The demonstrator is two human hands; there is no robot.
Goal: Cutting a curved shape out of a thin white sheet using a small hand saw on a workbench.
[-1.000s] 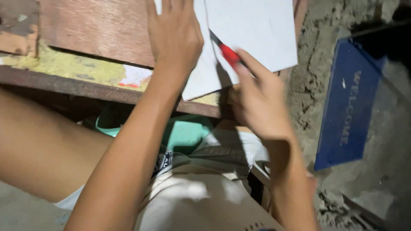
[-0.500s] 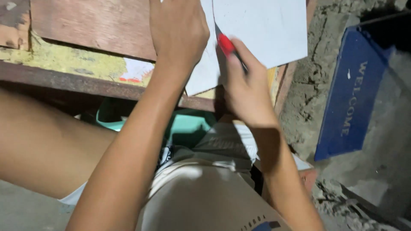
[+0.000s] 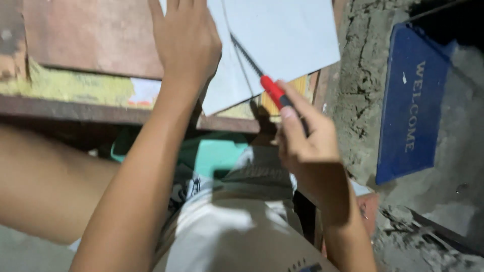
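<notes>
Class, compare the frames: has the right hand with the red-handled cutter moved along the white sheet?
Yes. The right hand drew the red-handled cutter back toward the wooden table's near edge.

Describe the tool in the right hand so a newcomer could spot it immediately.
Start at the worn wooden table along the top. On it lie pale sheets pressed by the left hand. Over their edge, the right hand holds a thin-bladed tool, the only thing with a bright red handle.
</notes>
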